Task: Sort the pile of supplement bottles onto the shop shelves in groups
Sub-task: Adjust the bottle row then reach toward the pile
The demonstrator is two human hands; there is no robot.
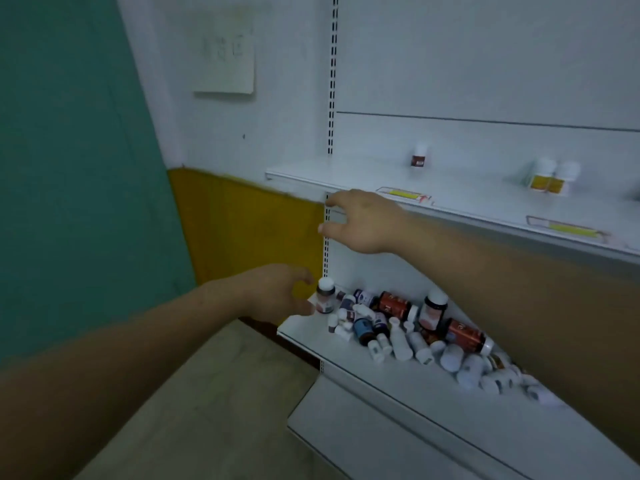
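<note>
White-capped and standing upright at the left end of the pile (408, 330), a dark bottle (326, 295) is sitting on the lower shelf (346, 355), and the left hand (277, 292) is reaching in from the left with its grip partly open, thumb and fingers curved around empty air just beside the bottle. I cannot tell whether a fingertip is already touching its side. The bottle is lying directly to the right of that grip, with its long axis vertical, so a sideways closing of thumb and fingers looks like the fitting approach. The right hand (360, 221) is hovering higher, in front of the upper shelf (346, 171), fingers loosely spread and holding nothing; it is well apart from the bottle, so the left hand is clearly the nearer one. Further right on the upper shelf, a red-labelled bottle (418, 157) and two yellow-labelled bottles (550, 178) are already standing in separate spots. Most of the pile is lying tumbled.
</note>
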